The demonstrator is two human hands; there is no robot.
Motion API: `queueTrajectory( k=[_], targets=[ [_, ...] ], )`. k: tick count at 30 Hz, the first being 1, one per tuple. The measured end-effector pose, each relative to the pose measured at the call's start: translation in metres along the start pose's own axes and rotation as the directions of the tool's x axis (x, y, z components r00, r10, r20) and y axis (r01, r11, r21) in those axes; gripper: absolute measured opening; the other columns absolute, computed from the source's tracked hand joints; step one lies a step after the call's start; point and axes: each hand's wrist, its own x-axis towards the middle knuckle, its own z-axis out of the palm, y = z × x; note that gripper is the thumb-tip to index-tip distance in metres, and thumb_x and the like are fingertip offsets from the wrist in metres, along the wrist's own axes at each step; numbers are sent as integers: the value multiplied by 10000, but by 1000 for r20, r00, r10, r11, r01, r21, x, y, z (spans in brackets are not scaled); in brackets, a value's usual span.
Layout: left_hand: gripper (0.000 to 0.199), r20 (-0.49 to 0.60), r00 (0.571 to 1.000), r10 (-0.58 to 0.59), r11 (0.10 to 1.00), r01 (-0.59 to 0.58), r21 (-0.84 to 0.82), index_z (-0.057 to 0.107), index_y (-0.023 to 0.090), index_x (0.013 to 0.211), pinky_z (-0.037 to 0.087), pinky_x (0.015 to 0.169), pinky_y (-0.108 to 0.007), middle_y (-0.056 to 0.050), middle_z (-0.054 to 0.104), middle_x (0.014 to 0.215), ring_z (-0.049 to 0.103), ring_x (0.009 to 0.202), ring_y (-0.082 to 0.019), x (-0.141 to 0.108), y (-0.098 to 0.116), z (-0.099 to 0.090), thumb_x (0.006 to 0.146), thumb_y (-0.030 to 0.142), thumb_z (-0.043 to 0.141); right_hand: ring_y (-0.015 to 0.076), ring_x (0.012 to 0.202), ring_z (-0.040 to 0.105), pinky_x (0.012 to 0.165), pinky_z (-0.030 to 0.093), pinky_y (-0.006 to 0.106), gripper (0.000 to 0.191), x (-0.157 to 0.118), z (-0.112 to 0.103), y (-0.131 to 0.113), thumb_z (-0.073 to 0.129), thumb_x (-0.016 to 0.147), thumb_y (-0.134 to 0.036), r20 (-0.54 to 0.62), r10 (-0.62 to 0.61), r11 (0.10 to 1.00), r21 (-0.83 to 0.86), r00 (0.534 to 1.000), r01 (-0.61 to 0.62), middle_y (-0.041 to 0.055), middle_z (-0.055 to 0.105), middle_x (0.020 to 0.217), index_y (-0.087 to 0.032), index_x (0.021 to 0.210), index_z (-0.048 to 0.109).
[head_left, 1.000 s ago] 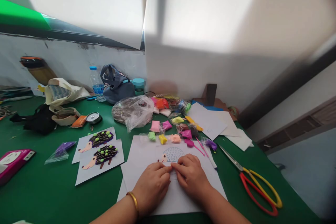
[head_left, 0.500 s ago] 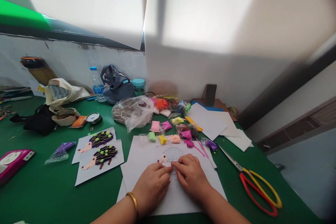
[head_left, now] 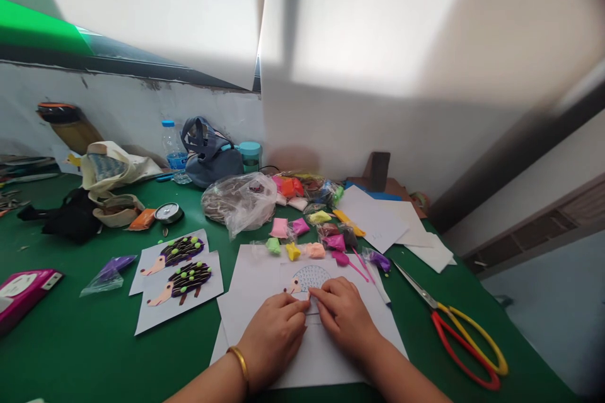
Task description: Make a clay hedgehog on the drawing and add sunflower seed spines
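In the head view a hedgehog picture (head_left: 312, 278) lies on white paper, its back a blue scale-patterned drawing, its face peach clay with dark dots for eye and nose. A tiny piece of peach clay (head_left: 309, 294) sits at the picture's lower edge, between my fingertips. My right hand (head_left: 344, 313) is closed, with its index fingertip and thumb at that piece. My left hand (head_left: 276, 335), a gold bangle at its wrist, rests on the paper just left of it. Its fingers are curled together, and whatever lies under them is hidden.
Scissors (head_left: 437, 307) with red and yellow handles lie at right. Behind the paper are several wrapped clay packs (head_left: 334, 242) and a plastic bag (head_left: 241, 201). Two finished hedgehog pictures (head_left: 182, 289) lie left, beyond them a purple clay pack (head_left: 111, 272) and a pink box (head_left: 28, 293).
My right index fingertip has shifted slightly, and the small peach clay piece shows more clearly beneath the hedgehog's face. My left hand stays almost still.
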Motion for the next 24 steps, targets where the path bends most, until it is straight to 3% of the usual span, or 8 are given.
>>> queueTrajectory(
  k=[8, 14, 24],
  targets=[
    [164, -30, 1000, 2, 1000, -2, 1, 646, 196, 877, 549, 839, -389, -60, 714, 1008, 620, 931, -216, 0, 0, 0, 854, 82, 530, 203, 848, 516, 777, 389, 343, 324, 1, -1, -5, 568, 889, -140, 23, 2, 999, -53, 1000, -1, 43, 602, 875, -298, 1140, 699],
    [141, -32, 999, -28, 1000, 28, 4, 626, 187, 875, 548, 886, -422, -58, 695, 1121, 617, 978, -227, -3, -2, 1, 855, 84, 533, 209, 849, 517, 777, 390, 352, 348, 1, 0, -4, 556, 900, -156, 20, -8, 999, -40, 1000, 9, 50, 603, 890, -300, 1195, 674],
    [146, -20, 999, -39, 999, 39, 8, 621, 172, 869, 558, 866, -426, -68, 699, 1023, 629, 930, -227, -2, -2, 3, 889, 94, 500, 211, 839, 500, 776, 375, 360, 322, -1, 1, -4, 565, 883, -145, 8, -35, 998, -44, 999, 36, 52, 599, 873, -290, 1137, 701]
  ],
)
